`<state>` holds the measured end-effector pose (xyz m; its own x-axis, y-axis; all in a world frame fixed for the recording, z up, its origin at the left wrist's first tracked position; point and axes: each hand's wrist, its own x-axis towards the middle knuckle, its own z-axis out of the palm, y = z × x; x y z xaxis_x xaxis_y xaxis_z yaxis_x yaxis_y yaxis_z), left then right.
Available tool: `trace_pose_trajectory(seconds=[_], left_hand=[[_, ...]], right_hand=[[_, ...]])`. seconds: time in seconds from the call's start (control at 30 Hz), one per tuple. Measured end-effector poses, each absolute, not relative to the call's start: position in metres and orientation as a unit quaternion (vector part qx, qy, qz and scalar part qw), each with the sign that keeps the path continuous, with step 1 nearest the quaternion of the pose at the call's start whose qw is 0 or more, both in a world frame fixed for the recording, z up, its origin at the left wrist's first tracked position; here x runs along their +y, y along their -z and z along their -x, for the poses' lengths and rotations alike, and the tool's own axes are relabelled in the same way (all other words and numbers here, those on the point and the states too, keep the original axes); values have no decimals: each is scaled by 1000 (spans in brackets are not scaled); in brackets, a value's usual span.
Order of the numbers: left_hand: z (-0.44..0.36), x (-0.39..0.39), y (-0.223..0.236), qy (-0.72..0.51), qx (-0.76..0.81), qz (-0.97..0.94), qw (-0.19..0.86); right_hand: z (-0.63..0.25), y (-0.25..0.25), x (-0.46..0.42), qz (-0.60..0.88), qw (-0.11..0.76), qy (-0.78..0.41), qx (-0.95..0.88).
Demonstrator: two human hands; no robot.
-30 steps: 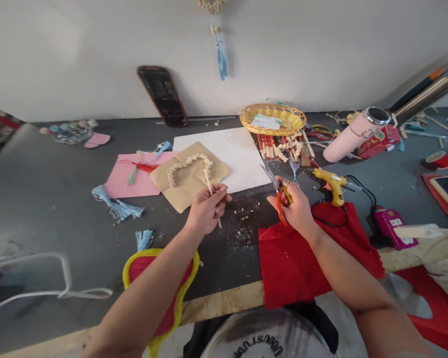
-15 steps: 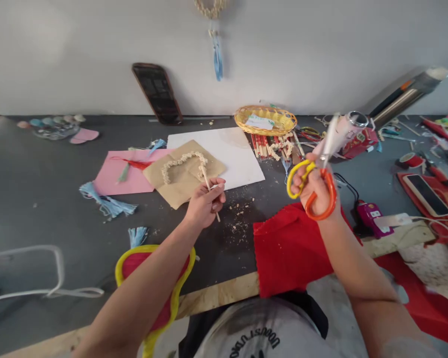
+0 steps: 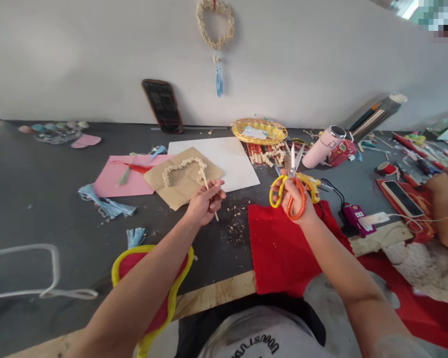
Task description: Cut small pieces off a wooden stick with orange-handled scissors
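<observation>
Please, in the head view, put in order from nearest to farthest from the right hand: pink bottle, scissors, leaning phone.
1. Scissors: held in the right hand.
2. Pink bottle: beyond the hand, to its right.
3. Leaning phone: far off, on the left side.

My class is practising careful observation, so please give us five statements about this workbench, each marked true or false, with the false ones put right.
1. The left hand holds a thin pale stick. True.
2. The right hand holds scissors with their blades apart. True.
3. Both handles of the scissors are blue. False: one is yellow, the other orange.
4. A white paper slip lies in the yellow woven basket. True.
5. The smartphone lies flat. False: the smartphone is propped up, leaning against the wall.
</observation>
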<state>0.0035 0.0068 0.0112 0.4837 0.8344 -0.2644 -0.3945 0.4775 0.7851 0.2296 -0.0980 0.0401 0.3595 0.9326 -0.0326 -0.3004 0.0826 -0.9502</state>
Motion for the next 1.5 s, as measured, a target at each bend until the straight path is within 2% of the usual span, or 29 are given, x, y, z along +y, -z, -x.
trace_pose_trajectory(seconds=[0.17,0.4,0.6,1.27,1.37,1.43,1.5], left_hand=[[2,8,-12,-363,299,-318,823],[9,7,-13,-299,268,-303,864],[11,7,-7,-293,272,-316,860],[6,4,-7,-355,270,-309,840],[5,5,-12,-368,278,-309,831],[4,6,-17,-374,300,-309,821],[3,5,-22,-381,317,-321,807]], right_hand=[[-240,-33,-76,438,687,-503,-289],[-240,-8,-85,357,605,-667,-249],[-230,-5,-89,313,571,-713,-261],[-224,0,-96,324,572,-622,-425],[-222,-1,-97,362,603,-541,-461],[-221,0,-98,431,620,-447,-480],[-222,1,-98,520,599,-331,-511]])
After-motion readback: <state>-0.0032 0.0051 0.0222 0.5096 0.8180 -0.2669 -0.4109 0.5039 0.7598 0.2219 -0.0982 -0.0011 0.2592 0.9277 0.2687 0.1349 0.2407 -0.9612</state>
